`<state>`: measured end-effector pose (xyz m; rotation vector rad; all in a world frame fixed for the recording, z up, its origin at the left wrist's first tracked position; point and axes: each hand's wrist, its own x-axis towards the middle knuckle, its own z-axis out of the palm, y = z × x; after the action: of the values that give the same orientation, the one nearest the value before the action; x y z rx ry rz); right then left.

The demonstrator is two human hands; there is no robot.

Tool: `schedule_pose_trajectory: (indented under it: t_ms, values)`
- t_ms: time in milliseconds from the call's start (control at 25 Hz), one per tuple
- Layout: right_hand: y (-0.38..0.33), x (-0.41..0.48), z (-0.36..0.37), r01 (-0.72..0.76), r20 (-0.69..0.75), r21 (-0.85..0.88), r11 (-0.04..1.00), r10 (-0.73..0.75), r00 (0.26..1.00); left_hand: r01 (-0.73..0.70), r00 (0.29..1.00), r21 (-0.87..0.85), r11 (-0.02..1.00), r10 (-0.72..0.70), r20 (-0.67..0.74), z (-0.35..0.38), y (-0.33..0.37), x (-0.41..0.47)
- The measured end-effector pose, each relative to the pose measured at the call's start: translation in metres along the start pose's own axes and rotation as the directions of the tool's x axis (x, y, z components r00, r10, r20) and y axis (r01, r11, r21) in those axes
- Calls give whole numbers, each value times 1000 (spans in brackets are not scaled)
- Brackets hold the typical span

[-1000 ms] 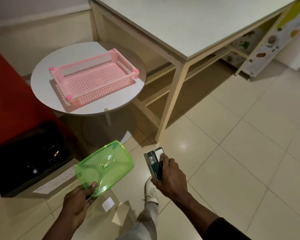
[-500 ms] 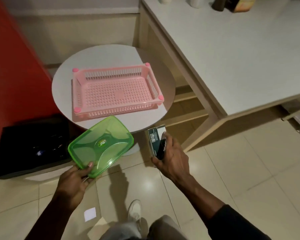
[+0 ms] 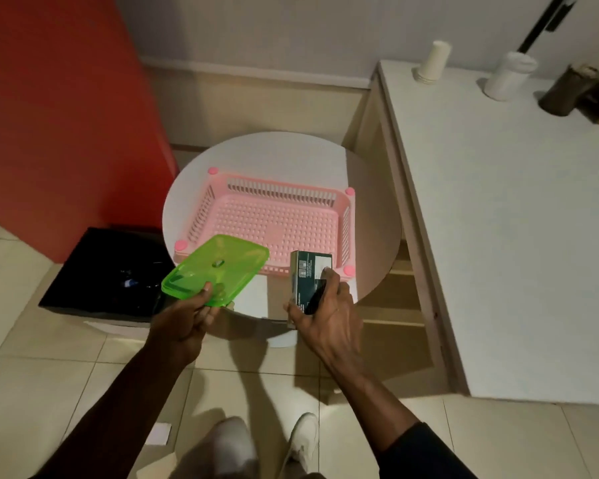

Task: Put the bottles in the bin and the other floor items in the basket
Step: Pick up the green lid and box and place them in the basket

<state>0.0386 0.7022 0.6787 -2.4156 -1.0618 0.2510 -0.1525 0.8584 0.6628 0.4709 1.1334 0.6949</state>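
Observation:
A pink slotted basket (image 3: 346, 233) with nothing in it sits on a round white side table (image 3: 277, 150). My left hand (image 3: 184, 323) grips a translucent green lid (image 3: 218, 267) by its near edge; the lid's far end overlaps the basket's front left corner. My right hand (image 3: 325, 316) holds a dark green and white box (image 3: 308, 271) together with a thin black object, just in front of the basket's front right corner. A black bin (image 3: 83, 274) stands on the floor left of the table.
A large white table (image 3: 498, 236) fills the right, with a paper cup stack (image 3: 433, 63), a white container (image 3: 505, 76) and dark items at its far edge. A red wall panel (image 3: 56, 115) is on the left. Paper scraps (image 3: 158, 433) lie on the tiled floor by my shoes.
I have stepped closer to the round table. Both hands moved forward and up, bringing the green lid and the box from over the floor to the basket's front edge.

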Motion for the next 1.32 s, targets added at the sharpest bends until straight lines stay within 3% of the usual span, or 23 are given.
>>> schedule_pose_trajectory:
  t_ms: [160,360,760,840,1000,1080,1120,1160,1200,1240,1280,1320]
  values:
    - [-4,32,-10,28,51,51,998,-31,998,-72,993,-5,997,72,-93,44,16,23]
    - [-16,78,-4,-43,53,52,998,40,998,-66,990,90,994,76,-120,79,35,74]
    - [-48,159,53,-170,102,-5,986,169,980,78,976,59,995,-64,-206,112,62,152]
    - [-51,170,64,-192,119,-25,981,194,974,179,965,74,981,-160,-210,114,66,155]
    - [-48,184,81,-226,142,-66,972,234,962,464,885,79,882,-459,-73,110,91,144]
    - [-47,190,87,-238,152,-85,968,249,957,442,884,182,878,-461,75,111,104,143]
    - [-46,191,91,-236,158,-89,968,248,956,360,906,317,877,-411,107,115,105,145]
    - [-46,192,94,-234,161,-91,968,246,956,215,948,508,834,-303,97,119,101,149]
    - [-46,193,97,-232,162,-96,968,246,956,25,989,716,697,-124,86,122,94,157]
    - [-46,195,100,-231,163,-105,967,246,955,-148,989,883,446,51,140,124,87,166]
    - [-45,198,102,-229,164,-113,967,246,955,-257,964,956,142,112,243,125,80,175]
    - [-44,200,105,-226,168,-117,967,243,955,-290,951,953,-90,82,297,126,74,185]
